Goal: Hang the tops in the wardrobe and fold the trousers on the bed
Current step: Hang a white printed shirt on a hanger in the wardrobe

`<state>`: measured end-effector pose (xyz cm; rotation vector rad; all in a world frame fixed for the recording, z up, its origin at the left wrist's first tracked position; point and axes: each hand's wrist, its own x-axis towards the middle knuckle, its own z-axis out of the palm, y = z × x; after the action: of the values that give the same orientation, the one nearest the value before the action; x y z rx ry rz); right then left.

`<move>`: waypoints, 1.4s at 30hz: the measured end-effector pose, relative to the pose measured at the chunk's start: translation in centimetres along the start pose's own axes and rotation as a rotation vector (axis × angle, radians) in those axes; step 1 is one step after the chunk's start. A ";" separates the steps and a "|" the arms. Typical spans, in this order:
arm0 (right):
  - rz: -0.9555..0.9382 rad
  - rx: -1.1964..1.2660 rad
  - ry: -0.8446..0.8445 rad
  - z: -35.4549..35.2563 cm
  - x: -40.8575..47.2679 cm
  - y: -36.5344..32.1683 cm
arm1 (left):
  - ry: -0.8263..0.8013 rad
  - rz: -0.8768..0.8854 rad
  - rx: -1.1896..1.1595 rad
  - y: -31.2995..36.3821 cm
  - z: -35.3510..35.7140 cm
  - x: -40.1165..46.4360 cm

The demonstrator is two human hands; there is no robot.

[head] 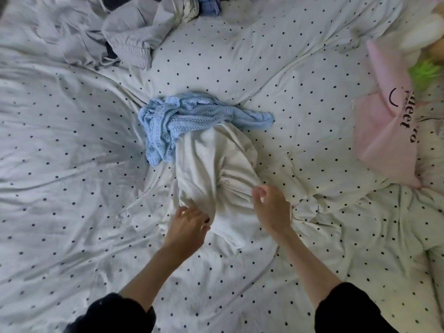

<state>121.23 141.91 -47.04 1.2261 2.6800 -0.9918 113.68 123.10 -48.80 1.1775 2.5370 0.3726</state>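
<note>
A plain white garment (216, 169) lies crumpled in the middle of the bed (72, 164), which has a white cover with dark dots. My left hand (187, 224) grips its lower left edge, fingers curled into the cloth. At the garment's right edge, my right hand (271, 207) pinches the cloth between thumb and fingers. A light blue knitted top (182, 121) lies bunched just beyond the white garment, partly under its far end.
A heap of grey and blue clothes (134, 37) sits at the far edge of the bed. A pink pillow with black lettering (384, 126) lies at the right, with a soft toy (425, 39) behind it.
</note>
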 end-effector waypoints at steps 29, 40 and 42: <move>0.227 0.632 -0.386 0.8 -8.2 -6.7 | -0.071 -0.034 -0.363 -3.0 -4.3 -1.9; 0.073 0.322 -0.173 -10.6 -12.9 -13.9 | 0.100 0.131 -0.515 0.1 -19.1 -2.0; 0.045 0.154 -0.125 -11.0 -14.1 -17.2 | 0.151 0.165 -0.520 0.8 -23.2 -3.2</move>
<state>121.57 130.32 -25.14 1.1995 2.5112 -1.2443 107.16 118.79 -26.66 1.1778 2.2507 1.1194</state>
